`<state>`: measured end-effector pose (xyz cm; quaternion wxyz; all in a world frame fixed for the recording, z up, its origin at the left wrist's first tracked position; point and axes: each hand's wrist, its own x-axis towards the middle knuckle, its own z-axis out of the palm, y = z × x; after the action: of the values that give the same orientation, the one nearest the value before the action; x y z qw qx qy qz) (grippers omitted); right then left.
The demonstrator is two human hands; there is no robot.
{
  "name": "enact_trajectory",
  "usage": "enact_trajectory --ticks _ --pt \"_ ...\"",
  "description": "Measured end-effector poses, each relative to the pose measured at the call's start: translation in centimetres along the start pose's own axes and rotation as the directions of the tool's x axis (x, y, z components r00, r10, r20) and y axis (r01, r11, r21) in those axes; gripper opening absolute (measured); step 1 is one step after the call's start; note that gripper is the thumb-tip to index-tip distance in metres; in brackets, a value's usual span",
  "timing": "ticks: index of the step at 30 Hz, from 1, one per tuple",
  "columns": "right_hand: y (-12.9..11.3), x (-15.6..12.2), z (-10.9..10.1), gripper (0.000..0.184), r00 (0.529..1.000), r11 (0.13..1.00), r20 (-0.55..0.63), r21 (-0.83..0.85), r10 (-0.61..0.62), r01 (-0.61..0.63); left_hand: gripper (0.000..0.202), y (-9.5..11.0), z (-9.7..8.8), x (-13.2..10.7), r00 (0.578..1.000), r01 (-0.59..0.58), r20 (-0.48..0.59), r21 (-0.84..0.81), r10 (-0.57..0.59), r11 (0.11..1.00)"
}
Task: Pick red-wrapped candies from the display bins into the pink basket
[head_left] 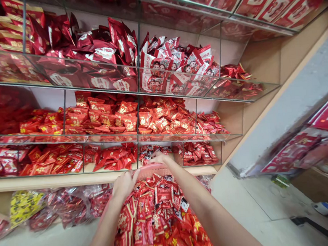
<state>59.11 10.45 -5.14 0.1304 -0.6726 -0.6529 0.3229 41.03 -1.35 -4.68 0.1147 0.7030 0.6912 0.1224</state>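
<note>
My left hand (125,184) grips the near side of a pink plastic basket's rim (152,171). The basket is heaped with small red-and-gold wrapped packets (157,215), which hide its inside. My right hand (158,158) reaches past the far rim to the front of the lowest glass shelf compartment, right by the red packets (155,151) in it. Its fingers are partly hidden, and I cannot tell whether they hold anything.
Tiered glass-fronted shelves (105,137) filled with red packets rise ahead on a pale wooden ledge (43,182). Bulging plastic bags of red and yellow goods (65,206) lie below it. Tiled floor (254,207) extends right, toward red packaged goods (298,153).
</note>
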Motion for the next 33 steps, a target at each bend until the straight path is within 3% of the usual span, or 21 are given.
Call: enact_trajectory --ticks 8,15,21,33 --pt "0.1 -0.8 -0.6 0.034 1.000 0.989 0.028 0.147 -0.012 0.007 0.066 0.2 -0.2 0.0 1.000 0.007 0.009 0.018 -0.008 1.000" --pt "-0.1 -1.2 -1.0 0.030 0.999 0.986 0.040 0.168 -0.004 -0.003 0.067 -0.2 0.2 0.2 1.000 -0.012 -0.014 0.036 0.012 0.999" --pt "-0.2 -1.3 -0.9 0.040 0.997 0.996 -0.076 0.082 -0.017 0.023 0.068 0.1 -0.1 -0.1 1.000 -0.009 -0.007 0.011 0.009 1.000" --pt "1.1 -4.2 -3.2 0.055 0.948 0.982 -0.254 -0.051 -0.191 0.184 0.068 0.0 -0.1 0.0 1.000 -0.014 -0.004 0.014 0.014 1.000"
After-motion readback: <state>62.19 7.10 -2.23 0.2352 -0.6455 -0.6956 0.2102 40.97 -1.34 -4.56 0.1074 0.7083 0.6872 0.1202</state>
